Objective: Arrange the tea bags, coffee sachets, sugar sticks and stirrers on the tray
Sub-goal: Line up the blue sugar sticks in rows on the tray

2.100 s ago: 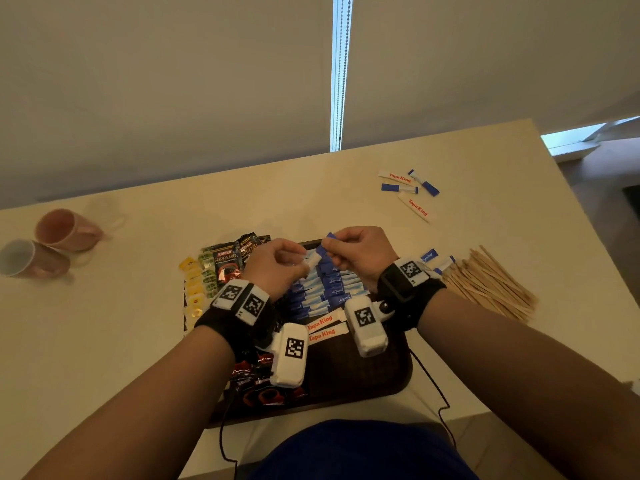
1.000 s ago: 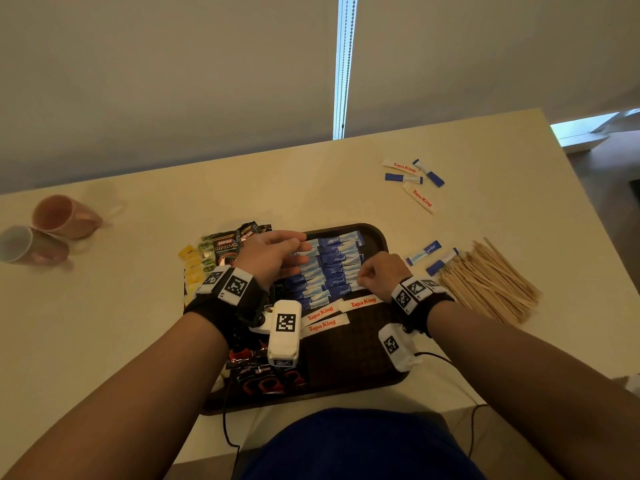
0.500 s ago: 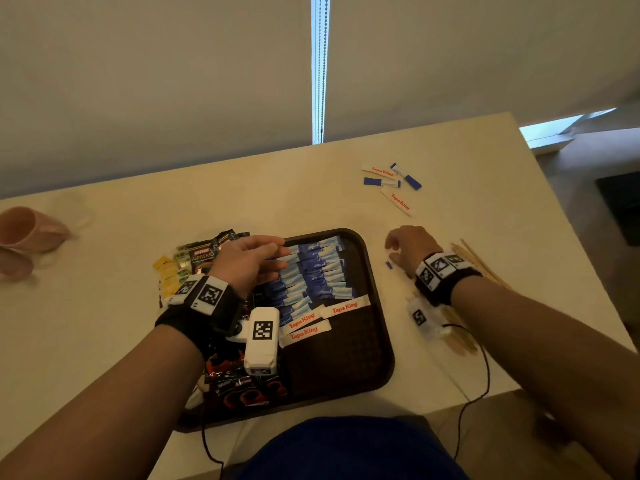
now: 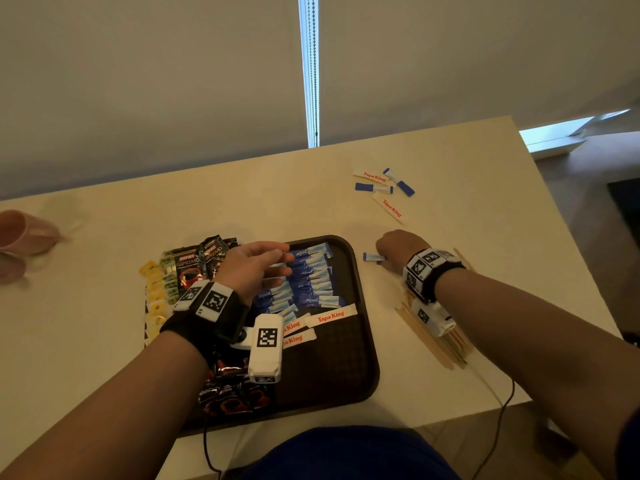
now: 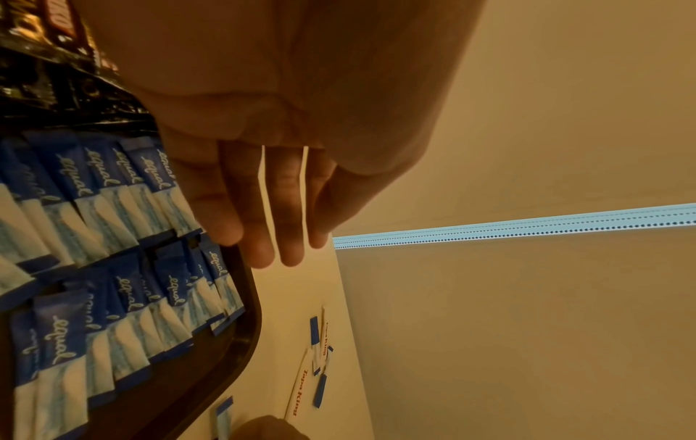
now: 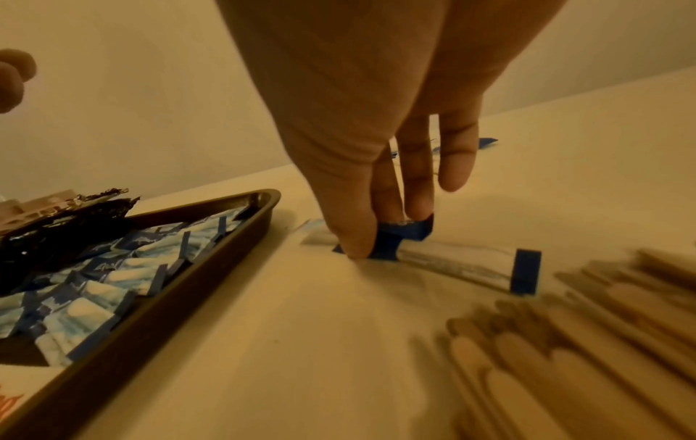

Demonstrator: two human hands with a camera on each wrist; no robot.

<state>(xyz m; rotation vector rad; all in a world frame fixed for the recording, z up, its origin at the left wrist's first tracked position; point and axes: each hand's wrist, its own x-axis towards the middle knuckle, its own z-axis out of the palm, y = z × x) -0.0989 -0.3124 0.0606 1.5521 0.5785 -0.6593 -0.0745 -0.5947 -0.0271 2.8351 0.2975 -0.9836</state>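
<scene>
A dark brown tray (image 4: 362, 292) holds rows of blue sugar sticks (image 4: 311, 282), white Tapa King sachets (image 4: 330, 317) and dark coffee sachets (image 4: 188, 268). Yellow tea bags (image 4: 154, 294) lie along its left side. My left hand (image 4: 263, 266) hovers over the blue sticks (image 5: 113, 223) with straight fingers (image 5: 290, 226) and holds nothing. My right hand (image 4: 384, 252) is down on the table just right of the tray. Its thumb and fingers (image 6: 356, 235) pinch the blue end of a loose sugar stick (image 6: 408, 230). A second loose stick (image 6: 471, 265) lies beside it.
Wooden stirrers (image 4: 436, 341) are piled on the table under my right wrist, seen close in the right wrist view (image 6: 565, 342). More loose sticks and sachets (image 4: 381, 187) lie farther back on the right. Pink cups (image 4: 24, 233) lie at the far left. The table's right edge is near.
My right hand left the tray, moved right onto the table and took hold of a loose blue sugar stick. My left hand stayed over the tray's sticks.
</scene>
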